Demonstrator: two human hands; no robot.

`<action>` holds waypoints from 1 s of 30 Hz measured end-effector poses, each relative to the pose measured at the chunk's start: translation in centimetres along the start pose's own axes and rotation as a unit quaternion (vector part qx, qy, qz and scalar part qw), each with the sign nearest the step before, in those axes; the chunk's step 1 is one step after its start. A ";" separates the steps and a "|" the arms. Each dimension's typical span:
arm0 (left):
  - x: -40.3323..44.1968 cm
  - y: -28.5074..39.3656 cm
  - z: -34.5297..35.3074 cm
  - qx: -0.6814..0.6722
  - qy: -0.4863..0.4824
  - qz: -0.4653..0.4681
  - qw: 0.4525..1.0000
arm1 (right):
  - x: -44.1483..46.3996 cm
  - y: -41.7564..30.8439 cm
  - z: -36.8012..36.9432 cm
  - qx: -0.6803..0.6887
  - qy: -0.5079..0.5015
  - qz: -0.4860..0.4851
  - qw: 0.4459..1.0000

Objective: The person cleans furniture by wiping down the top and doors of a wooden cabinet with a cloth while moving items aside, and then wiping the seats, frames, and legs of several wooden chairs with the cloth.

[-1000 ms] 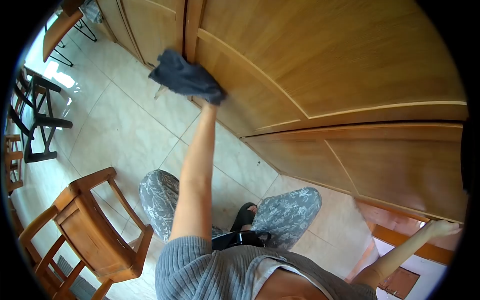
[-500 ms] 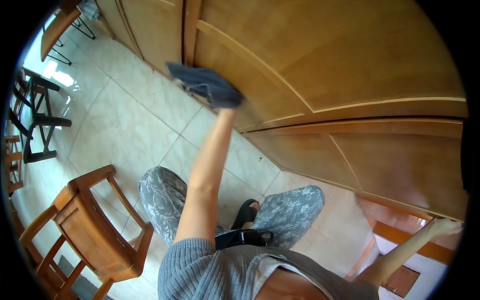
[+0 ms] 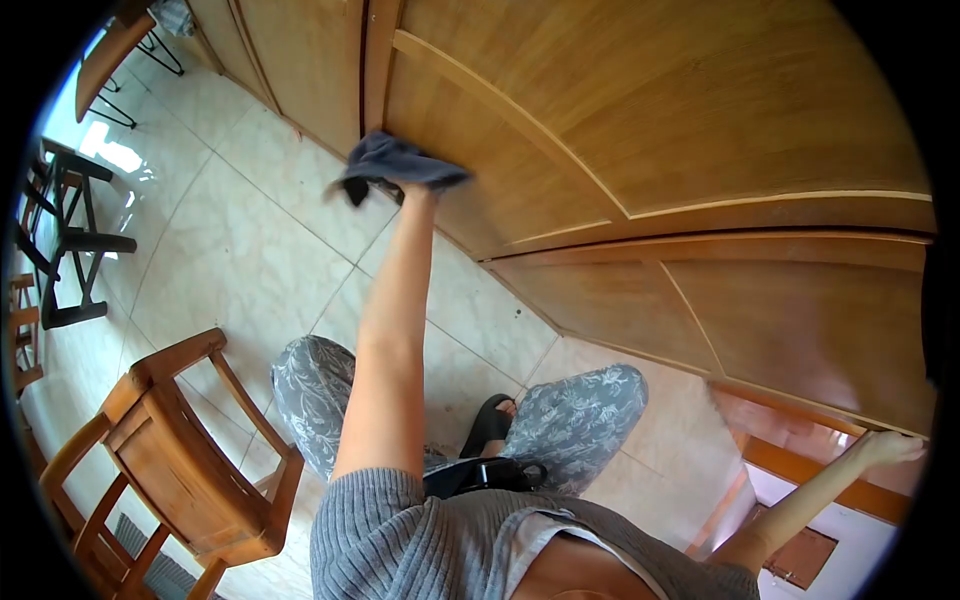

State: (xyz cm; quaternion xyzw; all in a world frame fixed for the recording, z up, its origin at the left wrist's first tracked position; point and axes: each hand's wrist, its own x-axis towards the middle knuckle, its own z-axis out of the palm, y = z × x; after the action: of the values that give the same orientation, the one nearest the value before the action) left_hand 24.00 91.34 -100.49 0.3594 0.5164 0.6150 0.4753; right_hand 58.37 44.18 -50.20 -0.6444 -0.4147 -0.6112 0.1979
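At the upper middle of the head view, my left hand (image 3: 413,188) is closed on a dark blue-grey cloth (image 3: 395,160), which covers most of its fingers. The cloth lies against the lower part of a wooden cabinet door (image 3: 480,150), and a loose end hangs over the floor side. Far to the right, my right hand (image 3: 893,448) grips the lower edge of another wooden panel (image 3: 800,330), its fingers partly hidden near the dark rim of the view.
A wooden chair (image 3: 185,470) stands at the lower left, close to my bent knee. Beyond it is a black stool frame (image 3: 85,240), with a wooden seat on thin metal legs (image 3: 105,65) at the top left. Pale tiles (image 3: 250,230) cover the floor.
My left hand and the cloth swung right along the cabinet, then back left, and the cloth has changed shape. My right hand has stayed at the panel edge.
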 end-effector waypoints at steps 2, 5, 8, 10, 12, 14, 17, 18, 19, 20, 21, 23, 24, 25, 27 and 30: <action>2.3 0.2 -0.1 -0.022 0.027 -0.012 0.999 | 0.0 0.7 0.1 -0.045 0.000 -0.024 0.999; -0.4 -6.0 0.2 -0.066 0.057 -0.042 0.995 | 0.2 -4.0 0.4 -0.036 -0.025 -0.052 0.998; -8.7 -11.8 1.6 -0.143 0.073 -0.126 0.979 | 0.2 -4.4 0.1 -0.039 -0.036 -0.065 0.996; -15.5 -14.3 2.8 -0.193 0.076 -0.206 0.956 | -0.1 -4.5 0.0 -0.031 -0.031 -0.052 0.998; -21.9 -15.6 3.8 -0.243 0.073 -0.291 0.922 | -0.4 -4.5 0.0 -0.022 -0.029 -0.037 0.999; -27.4 -17.3 4.5 -0.331 0.046 -0.377 0.864 | -0.8 -4.5 0.0 -0.015 -0.025 -0.026 0.999; -26.3 -14.8 3.3 -0.373 0.009 -0.540 0.754 | -0.8 -5.1 -0.5 -0.009 -0.021 -0.017 1.000; -23.0 -14.2 2.8 -0.309 0.035 -0.556 0.771 | -0.9 -5.3 -0.6 -0.008 -0.020 -0.013 1.000; -19.6 -13.6 2.2 -0.243 0.060 -0.573 0.781 | -1.1 -5.5 -0.5 -0.005 -0.018 -0.008 1.000; -16.0 -15.3 1.3 -0.326 0.002 -0.462 0.824 | -1.2 -5.6 -0.6 -0.001 -0.017 -0.006 1.000; -12.2 -8.5 1.7 -0.235 0.035 -0.455 0.858 | -1.3 -5.7 -0.4 0.002 -0.019 -0.003 1.000; -8.0 -4.1 1.5 -0.240 -0.091 -0.285 0.924 | -1.6 -5.7 -0.2 0.003 -0.021 0.004 1.000; -8.5 -3.3 1.6 -0.250 -0.144 -0.215 0.933 | -1.6 -5.7 -0.1 0.004 -0.021 0.007 1.000; -10.4 -2.9 2.0 -0.257 -0.184 -0.154 0.936 | -1.7 -5.6 -0.2 0.006 -0.019 0.012 1.000; -16.7 -3.2 3.1 -0.238 -0.160 -0.157 0.945 | -1.5 -5.6 -0.3 0.009 -0.016 0.018 1.000; -24.8 5.7 4.2 -0.031 -0.175 0.010 0.984 | -1.3 -5.3 -0.4 0.011 -0.015 0.027 0.999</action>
State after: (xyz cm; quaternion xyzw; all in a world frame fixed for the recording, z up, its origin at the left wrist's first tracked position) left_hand 33.84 68.78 -92.85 0.4517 0.4026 0.5630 0.5629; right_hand 54.10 46.59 -52.68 -0.6624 -0.4067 -0.5911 0.2156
